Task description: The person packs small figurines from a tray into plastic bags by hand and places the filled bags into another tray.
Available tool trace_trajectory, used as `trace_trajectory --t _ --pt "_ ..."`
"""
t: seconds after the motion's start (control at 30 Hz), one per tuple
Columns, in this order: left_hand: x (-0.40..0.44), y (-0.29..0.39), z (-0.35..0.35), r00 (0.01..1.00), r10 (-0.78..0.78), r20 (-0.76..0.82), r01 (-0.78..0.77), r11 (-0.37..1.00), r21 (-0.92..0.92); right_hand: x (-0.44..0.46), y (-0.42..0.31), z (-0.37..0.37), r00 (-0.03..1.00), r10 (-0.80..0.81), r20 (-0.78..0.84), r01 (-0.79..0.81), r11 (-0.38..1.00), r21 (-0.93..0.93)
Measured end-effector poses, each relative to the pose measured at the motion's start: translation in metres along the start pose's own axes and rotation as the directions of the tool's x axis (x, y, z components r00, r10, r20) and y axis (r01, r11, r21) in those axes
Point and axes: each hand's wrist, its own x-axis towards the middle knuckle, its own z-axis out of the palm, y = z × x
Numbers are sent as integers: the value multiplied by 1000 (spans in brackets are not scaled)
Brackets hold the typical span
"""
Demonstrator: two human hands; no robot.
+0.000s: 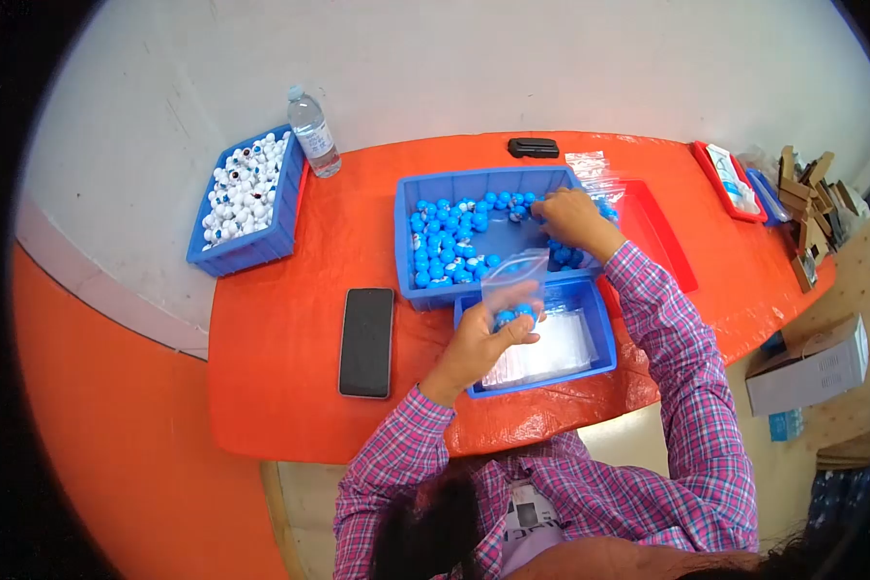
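Hair (430, 530) hangs nearest my view. Left hand (481, 340) grips a bag (512, 277) of blue balls (513, 316); I'd keep it upright while the right hand (572, 218) curls over the blue tray (514, 242), hold unclear

My left hand (474, 343) hides part of the bag (514, 278). Bottle (314, 133) print: too small to read.
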Motion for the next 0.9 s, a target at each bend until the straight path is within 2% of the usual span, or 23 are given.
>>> trace_trajectory --t 0.1,0.13,0.27,0.3,0.37,0.43,0.47,0.5,0.53,0.57,0.6,0.63,0.77,0.8,0.9 --pt "1 9 4 992 -94 -79 66 952 -299 4 -6 11 997 41 67 -35 995 -90" --pt "1 10 3 992 -95 -82 66 952 -298 5 -8 13 997 39 66 -33 996 -88" --pt "3 14 1 986 -161 -55 104 828 -551 6 -6 19 999 9 45 -2 991 -137" --pt "3 13 2 986 -160 -54 105 829 -550 5 -6 17 999 10 44 -3 991 -137" --pt "2 6 1 998 -24 -66 7 968 -250 1 -5 14 1000 -3 3 3 997 -82" --pt "2 0 -1 993 114 -35 -111 991 81 0 -5 10 999 -15 -46 14 1000 -27" --pt "1 -3 -3 992 119 -37 -115 990 85 -1 -8 1 999 -18 -51 17 999 -28" --pt "-1 -7 -2 987 141 -73 -128 979 160 -7 -14 -17 994 32 -100 1 949 315" --pt "-2 -11 -1 980 166 -107 -138 963 233 -15 -21 -39 987 95 -127 4 785 619" --pt "-3 -14 0 972 190 -138 -141 942 303 -23 -28 -60 978 164 -126 21 526 850" --pt "-4 -16 1 963 212 -166 -138 918 372 -31 -34 -74 968 232 -98 51 202 978" --pt "-3 -17 2 964 209 -162 -136 919 371 -37 -39 -83 967 236 -96 48 201 978" --pt "-2 -15 2 902 401 -158 -203 718 666 -57 -56 -106 991 126 -53 56 -20 998" --pt "-2 -16 2 903 400 -157 -202 717 667 -59 -58 -106 990 127 -53 56 -21 998" --pt "0 -20 1 935 303 -185 -154 815 558 -59 -62 -106 990 133 -53 26 196 980"
